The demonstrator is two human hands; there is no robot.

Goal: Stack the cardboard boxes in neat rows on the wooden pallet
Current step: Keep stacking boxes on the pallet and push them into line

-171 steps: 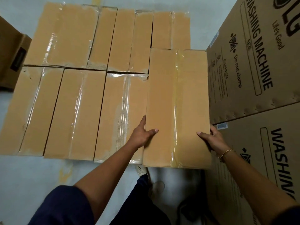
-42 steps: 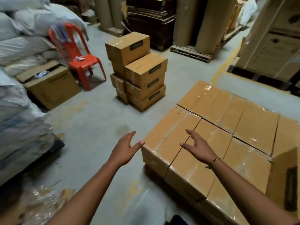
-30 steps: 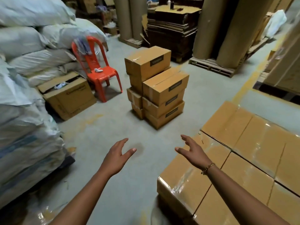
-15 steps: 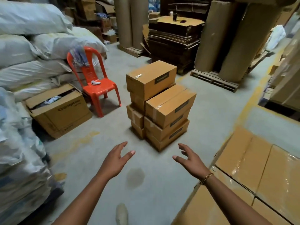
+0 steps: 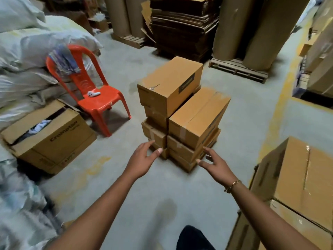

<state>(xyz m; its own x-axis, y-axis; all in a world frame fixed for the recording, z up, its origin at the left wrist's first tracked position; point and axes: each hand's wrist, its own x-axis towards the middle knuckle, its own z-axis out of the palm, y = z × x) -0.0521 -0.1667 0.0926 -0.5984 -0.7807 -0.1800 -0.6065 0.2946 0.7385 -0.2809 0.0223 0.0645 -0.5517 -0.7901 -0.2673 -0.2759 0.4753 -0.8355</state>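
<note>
A small stack of sealed cardboard boxes stands on the concrete floor ahead. Its highest box (image 5: 171, 83) sits on the left column, and a lower top box (image 5: 199, 116) lies beside it on the right. My left hand (image 5: 142, 159) and my right hand (image 5: 215, 164) reach forward, both empty with fingers spread, just short of the stack's lower boxes. At the right edge are the taped boxes of the stacked rows (image 5: 302, 179). The pallet under them is hidden.
A red plastic chair (image 5: 95, 98) with cloth on its back stands to the left. An open carton (image 5: 48, 136) sits in front of it beside white sacks (image 5: 23, 56). Flat cardboard piles (image 5: 182, 24) and brown rolls on a pallet (image 5: 237, 69) fill the back.
I have left the stacked rows and walked toward the floor stack, which now looks closer and larger. Both empty hands have stretched nearer to it.
</note>
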